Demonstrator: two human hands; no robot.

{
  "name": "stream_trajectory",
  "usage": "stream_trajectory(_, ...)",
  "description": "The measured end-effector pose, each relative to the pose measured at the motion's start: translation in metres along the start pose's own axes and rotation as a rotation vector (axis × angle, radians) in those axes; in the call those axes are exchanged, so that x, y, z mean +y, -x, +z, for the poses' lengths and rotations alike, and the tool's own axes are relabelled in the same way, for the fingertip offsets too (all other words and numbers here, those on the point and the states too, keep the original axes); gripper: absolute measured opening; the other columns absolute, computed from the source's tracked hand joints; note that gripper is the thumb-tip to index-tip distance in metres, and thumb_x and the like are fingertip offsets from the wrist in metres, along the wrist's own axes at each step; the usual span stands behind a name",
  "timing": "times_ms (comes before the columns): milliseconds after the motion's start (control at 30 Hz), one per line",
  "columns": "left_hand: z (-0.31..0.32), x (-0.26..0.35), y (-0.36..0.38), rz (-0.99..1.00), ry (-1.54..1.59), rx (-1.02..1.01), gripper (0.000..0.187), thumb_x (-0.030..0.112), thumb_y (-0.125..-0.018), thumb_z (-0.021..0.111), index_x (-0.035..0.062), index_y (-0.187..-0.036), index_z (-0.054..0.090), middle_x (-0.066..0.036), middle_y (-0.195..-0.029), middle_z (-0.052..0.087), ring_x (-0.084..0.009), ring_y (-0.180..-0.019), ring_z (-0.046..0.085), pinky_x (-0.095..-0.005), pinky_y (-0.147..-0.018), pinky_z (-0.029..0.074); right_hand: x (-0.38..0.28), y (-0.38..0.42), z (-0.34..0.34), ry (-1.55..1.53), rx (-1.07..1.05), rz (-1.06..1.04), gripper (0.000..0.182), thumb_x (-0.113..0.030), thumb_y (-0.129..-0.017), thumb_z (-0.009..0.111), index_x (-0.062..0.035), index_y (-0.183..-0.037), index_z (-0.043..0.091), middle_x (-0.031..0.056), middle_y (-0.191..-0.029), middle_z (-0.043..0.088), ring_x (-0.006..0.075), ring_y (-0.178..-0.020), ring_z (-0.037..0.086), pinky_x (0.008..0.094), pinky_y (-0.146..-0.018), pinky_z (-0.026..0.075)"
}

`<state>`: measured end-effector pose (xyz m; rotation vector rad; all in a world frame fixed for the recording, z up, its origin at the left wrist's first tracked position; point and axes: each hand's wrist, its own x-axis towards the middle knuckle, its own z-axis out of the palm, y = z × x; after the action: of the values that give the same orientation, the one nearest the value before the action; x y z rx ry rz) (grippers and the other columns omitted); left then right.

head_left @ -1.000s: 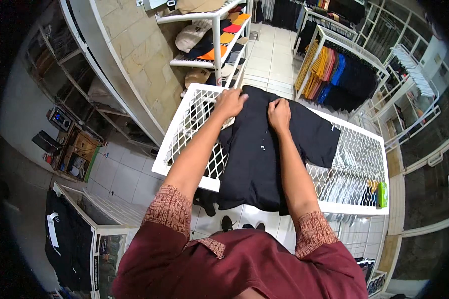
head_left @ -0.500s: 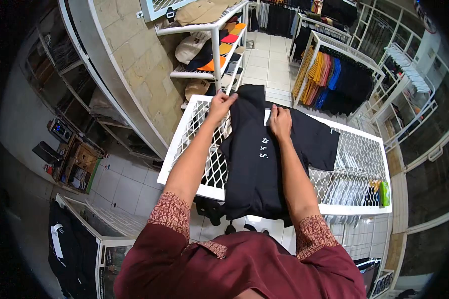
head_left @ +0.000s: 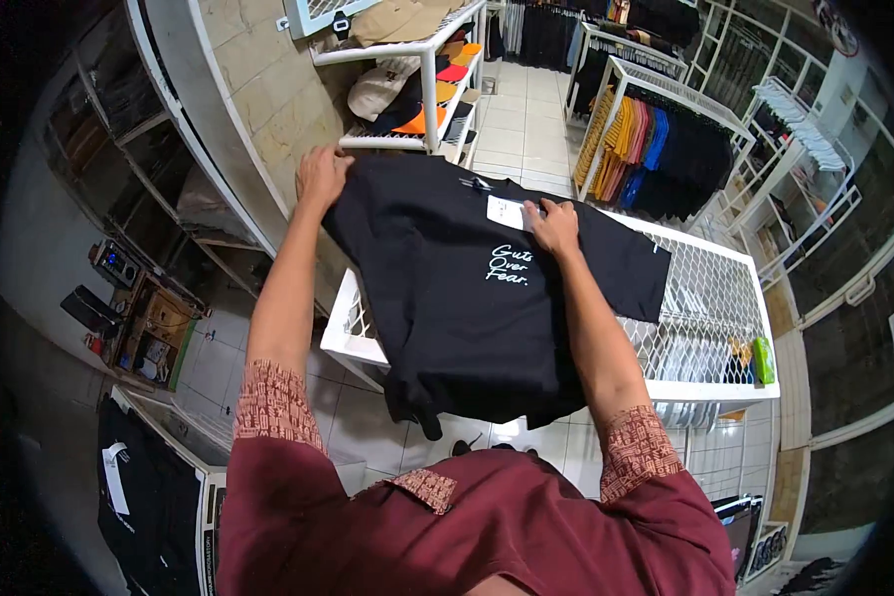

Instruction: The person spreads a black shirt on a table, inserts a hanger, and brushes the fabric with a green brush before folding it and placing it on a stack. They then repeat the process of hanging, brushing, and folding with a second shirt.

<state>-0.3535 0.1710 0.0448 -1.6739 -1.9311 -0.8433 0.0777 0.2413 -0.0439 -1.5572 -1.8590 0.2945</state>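
Observation:
A black T-shirt [head_left: 437,288] with white script reading "Guts Over Fear." lies spread over a white mesh-topped rack [head_left: 710,283], its lower part hanging past the near edge. At the shirt's left sleeve end, my left hand [head_left: 321,177] is closed on the cloth, fingertips on the sleeve's upper corner. My right hand [head_left: 554,230] is closed on the fabric near the collar, right of the printed words. Beside its thumb is a white paper tag [head_left: 507,213] with a dark fastener at the neckline. The right sleeve lies flat on the mesh.
White shelves [head_left: 432,99] of caps stand ahead to the left. Beyond the table is a hanging rack with colourful shirts [head_left: 626,139]. A small green packet [head_left: 763,361] sits at the rack's right end. A stone-tiled wall [head_left: 258,89] is close on the left.
My left hand has moved left and slightly up with the sleeve, opening out the folded left side of the T-shirt. The print and tag now show fully. My right hand stays near the collar.

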Motion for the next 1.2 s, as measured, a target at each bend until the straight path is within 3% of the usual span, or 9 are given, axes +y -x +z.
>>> stream_trajectory(200,-0.107,0.097,0.133,-0.379,0.240,-0.427,0.047,0.044,-0.092,0.071,-0.0008,-0.105,0.071,-0.023,-0.101,0.071,-0.0446,-0.098,0.066,-0.0495,-0.085,0.052,-0.007,0.085,-0.087,0.022,-0.151,-0.136,0.056,-0.045,-0.089,0.073,-0.0046,-0.127,0.069,0.0268,-0.119,0.066,0.0452,-0.115,0.062,0.0482,-0.099,0.050)
stream_trajectory(567,-0.134,0.167,0.258,-0.451,0.271,-0.336,0.041,0.042,-0.094,0.070,0.0016,-0.095,0.068,-0.017,-0.093,0.068,-0.0393,-0.094,0.066,-0.0484,-0.079,0.051,0.005,0.247,-0.133,0.252,0.244,0.020,0.021,-0.023,-0.086,0.076,-0.0058,-0.096,0.070,0.0170,-0.094,0.064,0.0385,-0.092,0.062,0.0490,-0.080,0.047)
stream_trajectory(667,-0.105,0.148,0.260,-0.651,0.632,-0.356,0.029,0.032,-0.100,0.063,0.0046,-0.091,0.063,-0.008,-0.077,0.067,-0.0277,-0.075,0.068,-0.0378,-0.067,0.051,0.013,0.239,-0.128,0.141,0.260,-0.023,0.015,-0.018,-0.093,0.069,-0.0036,-0.094,0.065,0.0177,-0.090,0.065,0.0398,-0.085,0.062,0.0471,-0.077,0.048)
stream_trajectory(733,-0.125,0.162,0.246,-0.981,1.454,-0.246,0.023,0.030,-0.103,0.060,0.0077,-0.105,0.067,-0.002,-0.089,0.070,-0.0232,-0.076,0.066,-0.0339,-0.067,0.050,0.015,0.234,-0.130,-0.235,0.289,0.129,0.020,-0.021,-0.100,0.063,-0.0011,-0.102,0.061,0.0209,-0.086,0.065,0.0401,-0.077,0.062,0.0439,-0.071,0.048)
stream_trajectory(800,-0.106,0.129,0.261,-1.064,1.446,-0.344,0.032,0.027,-0.106,0.052,0.0072,-0.128,0.064,-0.003,-0.118,0.071,-0.0235,-0.096,0.069,-0.0344,-0.080,0.054,0.031,0.228,-0.140,-0.466,0.151,0.290,0.029,-0.030,-0.107,0.055,-0.0017,-0.111,0.056,0.0083,-0.079,0.056,0.0200,-0.070,0.052,0.0353,-0.071,0.046)
stream_trajectory(900,-0.137,0.145,0.244,-0.881,2.329,-0.385,0.042,0.012,-0.103,0.053,0.0038,-0.144,0.053,-0.011,-0.138,0.063,-0.0239,-0.127,0.061,-0.0393,-0.108,0.049,0.051,0.222,-0.143,-0.502,0.188,0.248,0.032,-0.034,-0.109,0.052,-0.0017,-0.111,0.055,0.0082,-0.090,0.054,0.0163,-0.082,0.049,0.0330,-0.079,0.044)
stream_trajectory(1000,-0.129,0.140,0.260,-0.959,2.135,-0.392,0.048,0.006,-0.097,0.062,0.0016,-0.144,0.053,-0.010,-0.135,0.065,-0.0249,-0.125,0.061,-0.0382,-0.108,0.048,0.064,0.217,-0.158,-0.475,0.180,0.235,0.033,-0.034,-0.109,0.051,-0.0013,-0.113,0.054,0.0102,-0.090,0.055,0.0181,-0.082,0.050,0.0336,-0.080,0.045)
stream_trajectory(1133,-0.151,0.146,0.278,-0.694,0.504,-0.340,0.040,0.018,-0.088,0.080,0.0005,-0.118,0.058,-0.022,-0.116,0.068,-0.0364,-0.110,0.065,-0.0425,-0.097,0.049,0.064,0.228,-0.186,-0.195,0.083,0.299,0.033,-0.033,-0.108,0.051,-0.0009,-0.114,0.054,0.0151,-0.089,0.061,0.0250,-0.084,0.058,0.0389,-0.082,0.047)
stream_trajectory(1200,-0.155,0.159,0.288,-0.663,0.394,-0.261,0.050,0.033,-0.087,0.081,0.0009,-0.114,0.055,-0.029,-0.113,0.066,-0.0420,-0.109,0.064,-0.0460,-0.095,0.048,0.069,0.231,-0.189,-0.293,-0.026,0.311,0.031,-0.033,-0.106,0.055,-0.0023,-0.113,0.056,0.0165,-0.102,0.066,0.0271,-0.100,0.062,0.0389,-0.091,0.046)
